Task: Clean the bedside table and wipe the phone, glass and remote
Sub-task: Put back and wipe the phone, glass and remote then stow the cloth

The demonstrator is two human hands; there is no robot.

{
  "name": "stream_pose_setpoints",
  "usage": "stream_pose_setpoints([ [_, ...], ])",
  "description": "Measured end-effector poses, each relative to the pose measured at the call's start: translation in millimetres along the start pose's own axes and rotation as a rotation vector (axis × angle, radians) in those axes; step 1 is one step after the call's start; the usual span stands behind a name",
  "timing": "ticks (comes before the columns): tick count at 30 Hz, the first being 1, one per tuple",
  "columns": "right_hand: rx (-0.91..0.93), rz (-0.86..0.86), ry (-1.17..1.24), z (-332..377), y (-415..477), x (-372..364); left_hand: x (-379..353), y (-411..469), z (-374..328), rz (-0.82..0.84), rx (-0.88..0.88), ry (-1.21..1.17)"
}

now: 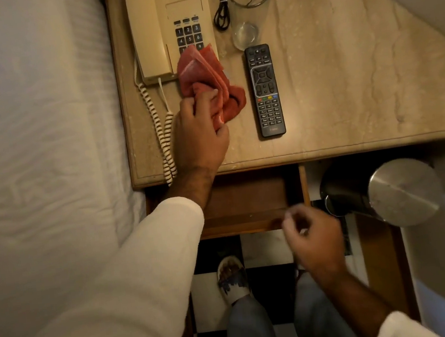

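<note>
My left hand (201,135) grips a crumpled red cloth (206,79) on the marble bedside table (344,87). The cloth lies over the near corner of the beige corded phone (162,26), covering its lower keys. A clear drinking glass (247,9) stands right of the phone. The black remote (264,89) lies flat just right of the cloth, below the glass. My right hand (314,241) hovers loosely curled in front of the open wooden drawer (246,201), holding nothing that I can see.
A coiled phone cord (164,136) hangs over the table's front-left edge. A black cable (220,6) lies between phone and glass. The bed (42,132) borders the table on the left. A steel-lidded bin (402,190) stands on the floor at right.
</note>
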State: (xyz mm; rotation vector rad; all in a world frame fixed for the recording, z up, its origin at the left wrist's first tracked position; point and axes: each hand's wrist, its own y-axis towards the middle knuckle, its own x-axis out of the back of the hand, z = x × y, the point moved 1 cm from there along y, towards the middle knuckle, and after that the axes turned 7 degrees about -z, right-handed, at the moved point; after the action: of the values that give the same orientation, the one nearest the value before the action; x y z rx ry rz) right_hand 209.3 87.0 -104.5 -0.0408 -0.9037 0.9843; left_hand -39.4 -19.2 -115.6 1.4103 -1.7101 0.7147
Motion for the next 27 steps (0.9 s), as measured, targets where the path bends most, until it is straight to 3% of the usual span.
stream_pose_setpoints([
  [2,0.262,-0.203,0.019,20.4,46.1,34.9,16.9,-5.6,-2.2,0.022,0.012,-0.194],
  [5,0.449,-0.351,-0.125,53.2,141.1,64.8,44.2,-43.2,-6.2,0.097,-0.159,-0.346],
  [11,0.637,-0.104,-0.611,76.4,230.5,45.9,54.8,-111.7,9.7,0.357,-0.519,-0.429],
  [15,0.678,-0.160,-0.628,73.8,232.5,40.1,18.8,-108.9,37.2,0.616,-0.591,-0.185],
  [18,0.676,-0.163,-0.669,74.8,234.1,40.8,-18.7,-92.0,55.4,0.914,-0.467,0.112],
  [20,0.669,-0.155,-0.698,76.8,233.1,40.3,-39.7,-87.9,63.5,0.991,-0.396,0.312],
  [23,0.669,-0.154,-0.720,79.4,232.3,40.1,-44.6,-101.4,59.0,0.937,-0.248,0.438],
  [25,0.668,-0.164,-0.732,78.6,233.0,40.0,-29.1,-123.6,44.2,0.710,-0.105,0.275],
  [27,0.667,-0.175,-0.737,77.7,234.0,39.7,-9.8,-156.1,25.1,0.392,0.074,-0.034],
])
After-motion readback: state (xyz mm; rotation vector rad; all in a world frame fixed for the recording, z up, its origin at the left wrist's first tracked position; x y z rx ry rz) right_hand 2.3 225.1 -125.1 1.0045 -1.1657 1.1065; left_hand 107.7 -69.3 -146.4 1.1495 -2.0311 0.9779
